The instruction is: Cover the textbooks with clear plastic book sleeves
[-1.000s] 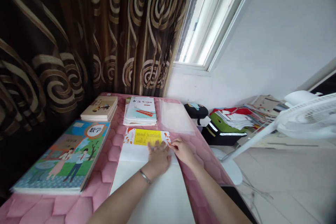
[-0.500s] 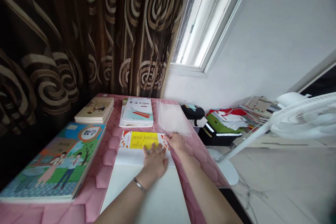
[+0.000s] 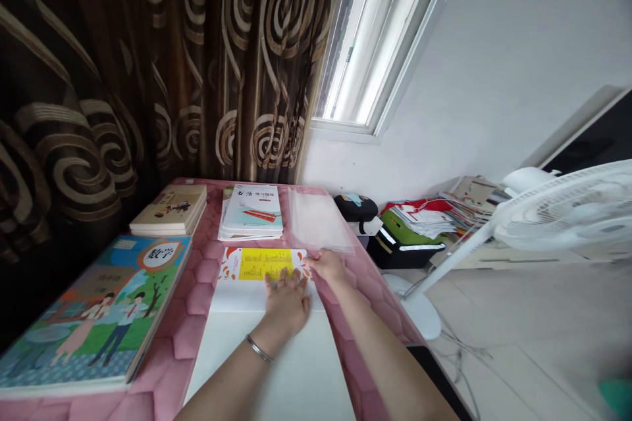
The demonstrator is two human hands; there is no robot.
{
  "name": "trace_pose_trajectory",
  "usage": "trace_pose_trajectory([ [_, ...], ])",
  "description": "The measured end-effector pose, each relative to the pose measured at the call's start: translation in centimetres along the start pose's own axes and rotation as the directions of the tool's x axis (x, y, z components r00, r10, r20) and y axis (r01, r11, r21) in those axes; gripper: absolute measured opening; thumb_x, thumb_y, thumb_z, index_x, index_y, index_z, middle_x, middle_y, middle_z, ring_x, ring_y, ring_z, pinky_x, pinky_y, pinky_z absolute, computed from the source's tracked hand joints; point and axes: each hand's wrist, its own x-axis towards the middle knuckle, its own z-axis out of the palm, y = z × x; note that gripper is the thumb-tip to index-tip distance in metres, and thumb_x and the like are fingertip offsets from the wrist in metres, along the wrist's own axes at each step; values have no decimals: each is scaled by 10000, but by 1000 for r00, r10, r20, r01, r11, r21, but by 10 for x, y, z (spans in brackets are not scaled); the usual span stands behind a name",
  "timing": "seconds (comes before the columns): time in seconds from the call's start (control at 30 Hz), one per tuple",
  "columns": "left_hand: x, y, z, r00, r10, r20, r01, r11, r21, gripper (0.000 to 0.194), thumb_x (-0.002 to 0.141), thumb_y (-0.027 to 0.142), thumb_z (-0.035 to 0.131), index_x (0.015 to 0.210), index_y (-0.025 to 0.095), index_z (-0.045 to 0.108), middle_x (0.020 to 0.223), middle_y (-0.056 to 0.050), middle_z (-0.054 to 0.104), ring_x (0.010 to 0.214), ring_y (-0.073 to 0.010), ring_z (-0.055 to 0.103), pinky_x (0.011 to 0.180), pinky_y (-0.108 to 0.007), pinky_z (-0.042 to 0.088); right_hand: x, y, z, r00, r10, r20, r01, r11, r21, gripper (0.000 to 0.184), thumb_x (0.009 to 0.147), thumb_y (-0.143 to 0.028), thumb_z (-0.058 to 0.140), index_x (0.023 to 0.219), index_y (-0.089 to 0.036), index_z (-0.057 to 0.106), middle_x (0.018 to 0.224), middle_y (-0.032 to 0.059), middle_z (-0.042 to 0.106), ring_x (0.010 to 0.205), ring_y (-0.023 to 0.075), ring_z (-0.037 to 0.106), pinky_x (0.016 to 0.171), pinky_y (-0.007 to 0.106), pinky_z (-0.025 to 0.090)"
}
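Note:
An open book (image 3: 266, 348) lies on the pink quilted table cover, its far part printed with a yellow panel and red-orange shapes and its near part plain pale. My left hand (image 3: 287, 302), with a silver bangle at the wrist, rests flat on the book, fingers spread over the lower edge of the yellow panel. At the book's far right corner, my right hand (image 3: 328, 266) pinches the edge between thumb and fingers. Just beyond that hand lie clear plastic sheets (image 3: 318, 220). Both forearms hide portions of the near pages.
A mathematics textbook stack (image 3: 99, 316) stands at left, with smaller tan books (image 3: 170, 207) behind. White-covered books (image 3: 254, 210) sit at the far middle. Right of the table are a white fan (image 3: 567, 210), a black-and-green box (image 3: 405, 250) and piled papers. A dark curtain (image 3: 237, 66) hangs behind.
My view has turned slightly to the right, so the scene sits a little further left. Both hands keep nearly the same places on the book.

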Motion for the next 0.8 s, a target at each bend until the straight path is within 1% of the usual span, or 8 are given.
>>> trace_pose_trajectory([
  [0.1,0,-1,1,1000,1,5,-1,1000,1,574,934,416,258,1480,269,362,1592,-13,257,1472,-338,149,1109,-724,29,12,-9,3,998,50,-37,-50,999,-4,358,782,-559,637,809,-206,690,848,81,743,842,252,693,674,299,433],
  [0.17,0,-1,1,1000,-5,2,5,1000,3,571,934,416,264,1479,276,363,1593,-10,257,1472,-336,152,1110,-721,24,8,-10,5,997,48,-56,-48,999,0,338,795,-535,633,804,-201,688,868,87,743,875,252,688,700,303,436],
  [0.27,2,-2,4,1000,-10,-5,10,1000,3,578,930,422,272,1483,273,354,1592,-11,257,1470,-337,158,1109,-721,20,-10,-3,6,998,-2,-69,3,1000,16,298,784,-501,660,793,-204,675,892,72,737,904,240,674,713,292,435],
  [0.4,3,-3,6,1000,3,-13,-3,1000,0,588,930,436,264,1483,257,358,1590,-19,260,1467,-344,165,1107,-725,22,-38,11,5,995,-88,-56,90,995,37,246,752,-460,708,761,-219,659,858,21,728,843,187,667,684,251,434],
  [0.47,4,-4,7,1000,4,-19,-4,1000,4,586,931,439,260,1480,260,364,1590,-21,261,1466,-346,166,1106,-724,20,-44,14,4,994,-96,-51,97,995,35,232,748,-448,717,747,-223,658,838,8,727,816,173,666,675,242,433],
  [0.6,4,-5,9,1000,4,-16,-4,1000,11,586,932,440,262,1485,267,350,1593,-22,258,1468,-347,157,1102,-732,23,-31,7,3,998,-34,-56,34,999,6,305,734,-527,708,719,-226,666,801,23,733,817,207,676,688,275,440],
  [0.7,3,-5,7,1000,8,-6,-8,1000,25,583,939,441,252,1491,271,333,1598,-16,245,1470,-343,151,1107,-728,33,-16,-5,5,995,40,-87,-43,999,-27,405,778,-607,624,754,-208,692,861,91,740,910,277,672,754,350,449],
  [0.8,2,-2,1,1000,14,-8,-14,999,48,573,955,441,235,1497,274,320,1600,-22,240,1469,-342,158,1115,-719,59,-10,-14,5,990,88,-112,-96,994,-61,463,825,-627,553,831,-191,711,939,145,733,981,318,655,814,409,441],
])
